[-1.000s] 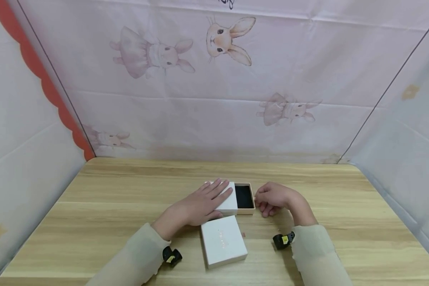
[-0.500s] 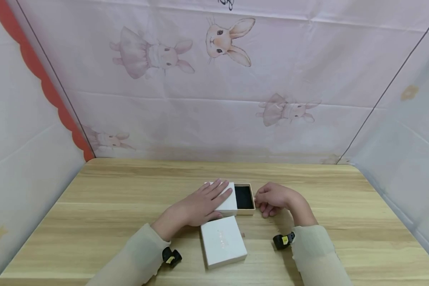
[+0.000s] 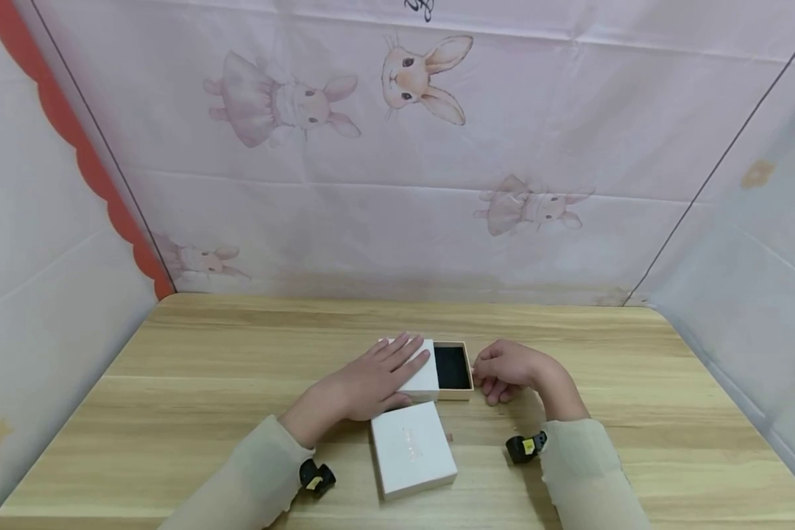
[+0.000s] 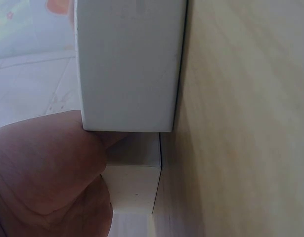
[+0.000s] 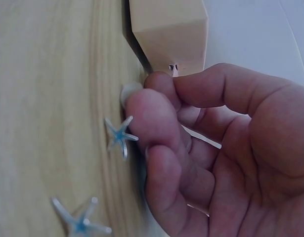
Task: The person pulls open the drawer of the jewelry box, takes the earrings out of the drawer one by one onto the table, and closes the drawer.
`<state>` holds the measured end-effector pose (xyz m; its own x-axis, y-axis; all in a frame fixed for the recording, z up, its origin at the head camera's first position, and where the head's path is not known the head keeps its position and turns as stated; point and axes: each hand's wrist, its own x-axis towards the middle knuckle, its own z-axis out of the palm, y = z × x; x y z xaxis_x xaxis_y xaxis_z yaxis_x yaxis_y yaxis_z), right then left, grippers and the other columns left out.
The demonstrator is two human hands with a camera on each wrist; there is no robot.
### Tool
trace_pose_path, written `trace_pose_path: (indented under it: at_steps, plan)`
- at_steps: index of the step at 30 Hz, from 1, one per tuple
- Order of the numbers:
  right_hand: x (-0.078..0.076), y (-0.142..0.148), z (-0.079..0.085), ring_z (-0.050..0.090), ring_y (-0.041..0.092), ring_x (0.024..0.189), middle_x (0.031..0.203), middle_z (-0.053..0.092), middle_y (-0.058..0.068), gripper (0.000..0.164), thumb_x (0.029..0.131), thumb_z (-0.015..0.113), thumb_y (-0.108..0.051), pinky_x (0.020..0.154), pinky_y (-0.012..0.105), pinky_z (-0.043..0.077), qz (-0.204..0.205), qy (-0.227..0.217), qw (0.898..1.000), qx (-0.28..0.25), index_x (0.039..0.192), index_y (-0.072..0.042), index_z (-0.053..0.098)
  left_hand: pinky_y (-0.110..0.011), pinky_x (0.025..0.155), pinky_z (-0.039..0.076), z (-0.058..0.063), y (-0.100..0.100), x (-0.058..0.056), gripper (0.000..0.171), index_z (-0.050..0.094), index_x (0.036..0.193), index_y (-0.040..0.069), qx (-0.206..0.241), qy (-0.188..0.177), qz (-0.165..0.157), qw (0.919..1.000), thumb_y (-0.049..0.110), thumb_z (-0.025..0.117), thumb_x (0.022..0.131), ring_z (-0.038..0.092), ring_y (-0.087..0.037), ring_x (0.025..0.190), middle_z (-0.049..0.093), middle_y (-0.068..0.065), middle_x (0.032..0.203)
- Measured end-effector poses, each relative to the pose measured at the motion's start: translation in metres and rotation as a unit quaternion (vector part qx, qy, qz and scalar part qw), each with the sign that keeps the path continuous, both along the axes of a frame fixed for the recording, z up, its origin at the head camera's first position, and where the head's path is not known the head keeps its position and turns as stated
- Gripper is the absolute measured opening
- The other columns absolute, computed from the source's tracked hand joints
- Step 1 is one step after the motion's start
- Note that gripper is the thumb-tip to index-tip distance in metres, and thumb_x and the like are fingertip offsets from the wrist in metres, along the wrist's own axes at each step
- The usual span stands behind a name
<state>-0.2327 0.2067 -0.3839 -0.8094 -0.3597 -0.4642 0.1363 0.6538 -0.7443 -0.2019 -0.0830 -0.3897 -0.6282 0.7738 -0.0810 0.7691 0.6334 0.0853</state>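
Note:
My left hand lies with straight fingers on the white sleeve of a drawer-style gift box. Out of the sleeve's right end sticks the box's drawer, beige-edged with a black lining. At that end, thumb and index finger of my right hand pinch a small ribbon tab on the drawer front. In the right wrist view, a silvery starfish trinket with a blue centre sits right by the curled fingers; a second starfish lies lower. Whether the fingers touch the nearer one, I cannot tell.
A second white box, closed and lettered on top, lies just in front of the first, a small tab showing on its right side. The wooden table meets a rabbit-print cloth at the back.

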Motion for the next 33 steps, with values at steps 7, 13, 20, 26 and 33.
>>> trace_pose_path:
  at_steps: [7, 13, 20, 26, 33]
  plan:
    - [0.0001, 0.0010, -0.0015, 0.065, 0.016, 0.056, 0.068, 0.063, 0.007, 0.026, 0.097, 0.054, -0.016, 0.052, 0.028, 0.055, 0.004, 0.000, 1.000, -0.001, 0.084, 0.000, 0.069, -0.051, 0.124, 0.017, -0.0015, 0.0000, -0.0002, 0.070, 0.012, 0.162, 0.014, -0.002, 0.000, 0.001, 1.0000, 0.043, 0.043, 0.106, 0.006, -0.031, 0.155, 0.007, -0.011, 0.168]
    - [-0.0003, 0.0024, -0.0010, 0.066, 0.016, 0.057, 0.068, 0.063, 0.007, 0.026, 0.098, 0.054, -0.016, 0.053, 0.029, 0.055, 0.006, -0.001, 1.000, 0.000, 0.085, 0.000, 0.069, -0.051, 0.124, 0.015, -0.0032, 0.0001, -0.0014, 0.071, 0.011, 0.162, 0.014, 0.001, 0.000, 0.002, 1.0000, 0.044, 0.042, 0.106, 0.004, -0.030, 0.155, 0.005, -0.011, 0.168]
    - [-0.0008, 0.0034, -0.0003, 0.066, 0.016, 0.058, 0.070, 0.064, 0.008, 0.026, 0.098, 0.054, -0.017, 0.055, 0.029, 0.056, 0.010, -0.003, 1.000, 0.001, 0.086, 0.000, 0.069, -0.051, 0.124, 0.014, -0.0029, -0.0004, -0.0014, 0.071, 0.011, 0.162, 0.014, 0.000, -0.004, 0.001, 1.0000, 0.044, 0.042, 0.106, 0.004, -0.031, 0.155, 0.005, -0.011, 0.168]
    - [-0.0014, 0.0046, 0.0015, 0.067, 0.017, 0.059, 0.072, 0.065, 0.009, 0.027, 0.098, 0.053, -0.017, 0.056, 0.030, 0.057, 0.009, -0.002, 1.000, 0.005, 0.087, 0.000, 0.070, -0.051, 0.124, 0.013, -0.0020, 0.0008, -0.0022, 0.070, 0.011, 0.162, 0.014, 0.004, -0.007, 0.001, 1.0000, 0.043, 0.042, 0.106, 0.004, -0.031, 0.155, 0.005, -0.011, 0.168]
    - [-0.0003, 0.0056, 0.0029, 0.067, 0.017, 0.059, 0.071, 0.064, 0.008, 0.025, 0.097, 0.055, -0.018, 0.055, 0.030, 0.057, 0.005, -0.005, 1.000, 0.008, 0.087, 0.000, 0.070, -0.051, 0.124, 0.013, -0.0026, 0.0008, -0.0026, 0.071, 0.010, 0.162, 0.014, 0.002, -0.006, -0.002, 1.0000, 0.044, 0.041, 0.106, 0.003, -0.031, 0.155, 0.004, -0.011, 0.168]
